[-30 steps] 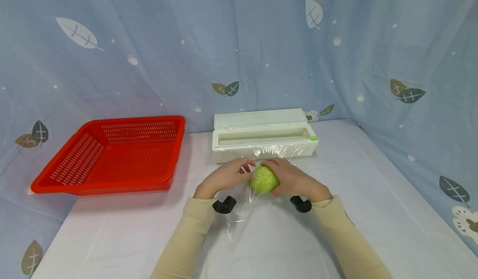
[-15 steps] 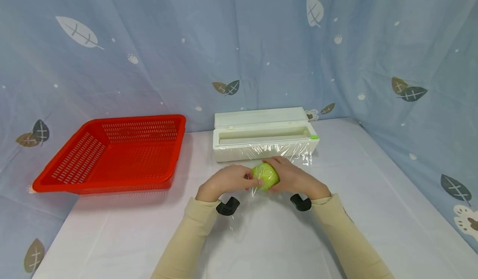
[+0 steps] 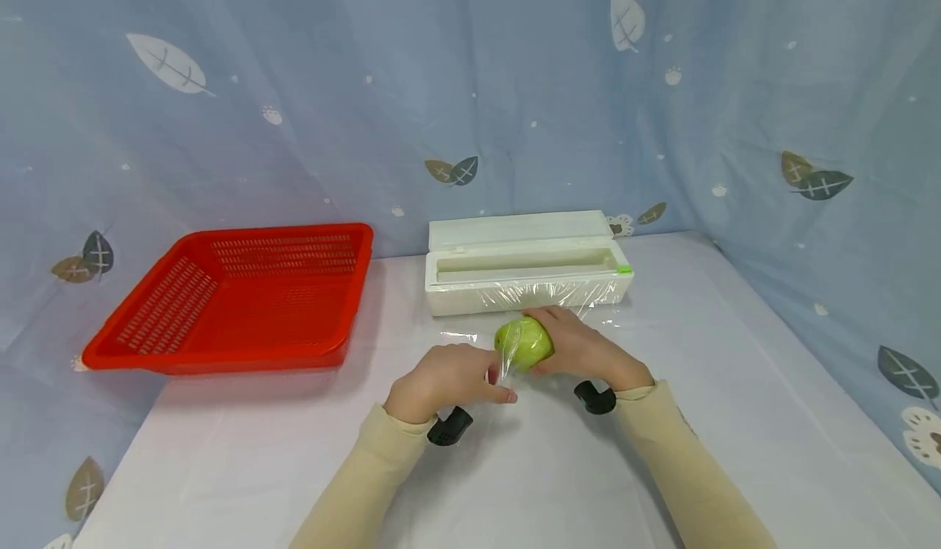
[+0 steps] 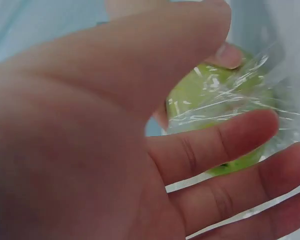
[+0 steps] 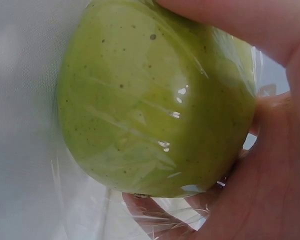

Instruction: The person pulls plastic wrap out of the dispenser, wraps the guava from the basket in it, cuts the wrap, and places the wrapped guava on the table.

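In the head view a green pear point(image 3: 524, 343) is held just in front of a white box, with clear plastic wrap point(image 4: 225, 107) over its skin. My right hand point(image 3: 584, 349) grips it from the right side. Brown specks and creased wrap show on the pear point(image 5: 155, 100) in the right wrist view. My left hand point(image 3: 448, 381) is at the pear's left, its thumb apart from the fingers. Those fingers point(image 4: 215, 145) lie fairly straight in front of the wrapped pear in the left wrist view; whether they touch the wrap I cannot tell.
The long white wrap box point(image 3: 470, 299) stands behind the hands with its lid raised. Clear wrap hangs down its front, and a green tab sits at its right end. A red plastic basket point(image 3: 257, 360) is at the left. Blue patterned cloth point(image 3: 515, 83) backs the white table point(image 3: 559, 484).
My left hand has come off the pear's left side, moving slightly toward me, with its thumb spread away. The right hand keeps its grip. Wrap lies closer around the pear.
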{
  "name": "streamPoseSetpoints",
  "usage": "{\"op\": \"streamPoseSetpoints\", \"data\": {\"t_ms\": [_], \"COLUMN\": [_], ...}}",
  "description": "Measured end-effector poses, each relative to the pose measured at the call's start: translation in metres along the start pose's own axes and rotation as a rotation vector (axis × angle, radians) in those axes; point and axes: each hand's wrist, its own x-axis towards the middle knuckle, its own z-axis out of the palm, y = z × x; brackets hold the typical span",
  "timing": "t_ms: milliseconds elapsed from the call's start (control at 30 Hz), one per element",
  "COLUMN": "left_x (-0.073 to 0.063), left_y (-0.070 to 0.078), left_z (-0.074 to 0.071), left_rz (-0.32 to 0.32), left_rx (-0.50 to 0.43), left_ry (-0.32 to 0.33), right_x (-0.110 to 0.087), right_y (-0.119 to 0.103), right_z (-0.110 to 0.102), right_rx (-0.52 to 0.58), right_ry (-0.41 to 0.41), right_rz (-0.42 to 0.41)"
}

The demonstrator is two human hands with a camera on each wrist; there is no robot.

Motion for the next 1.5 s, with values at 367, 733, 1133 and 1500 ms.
{"op": "streamPoseSetpoints", "data": {"t_ms": [367,733,1133,1500], "left_x": [-0.021,-0.036,-0.043,-0.048], "left_y": [0.005,-0.004,-0.011,-0.013], "left_z": [0.021,0.004,-0.016,-0.024], "left_rz": [-0.015,0.042,-0.047,-0.013], "left_rx": [0.133,0.15,0.126,0.259], "left_ry": [0.027,0.114,0.286,0.626], "right_x": [0.0,0.001,0.0,-0.001], "right_y": [0.001,-0.002,0.002,0.0], "right_z": [0.0,-0.001,-0.002,-0.002], "right_rx": [-0.01,-0.001,0.009,0.032], "right_ry": [0.002,-0.006,-0.009,-0.013], "right_rz": [-0.005,0.007,-0.002,-0.009]}}
